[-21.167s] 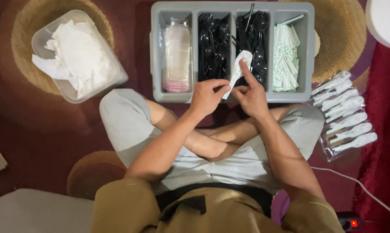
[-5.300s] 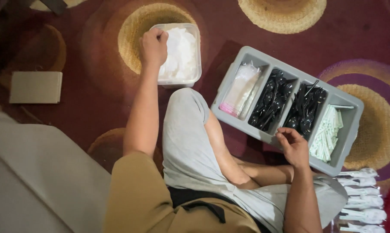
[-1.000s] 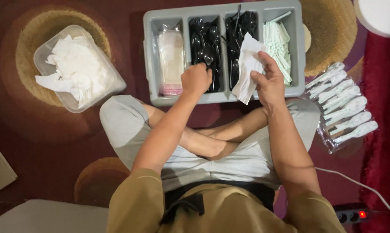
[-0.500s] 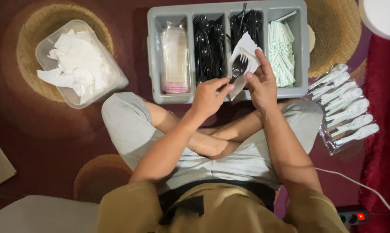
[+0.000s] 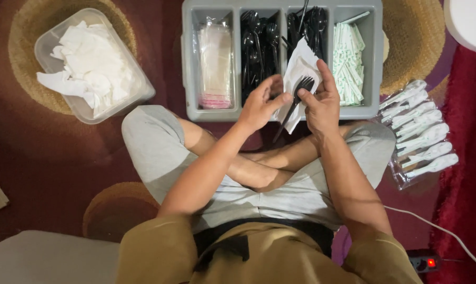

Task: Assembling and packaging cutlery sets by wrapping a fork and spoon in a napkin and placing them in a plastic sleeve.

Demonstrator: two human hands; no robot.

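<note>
I sit cross-legged on the floor. My right hand [image 5: 322, 102] holds a white paper napkin [image 5: 300, 68] with a black plastic fork [image 5: 296, 97] lying on it. My left hand [image 5: 260, 102] pinches the napkin and the fork from the left side. Both hands hover over the near edge of a grey four-compartment tray [image 5: 193, 63]. The tray holds clear sleeves [image 5: 214, 66], black plastic cutlery [image 5: 259, 44] in its two middle compartments, and small white-green packets [image 5: 347, 63].
A clear plastic tub [image 5: 64, 102] of white napkins stands on a woven mat at the left. Several wrapped cutlery packs [image 5: 422, 137] lie on the floor at the right. A white cable [image 5: 438, 231] and a power strip [image 5: 422, 261] lie at the lower right.
My left hand has come from the cutlery compartment with a black fork and laid it on the napkin. Both hands have drawn together over the tray's near edge.
</note>
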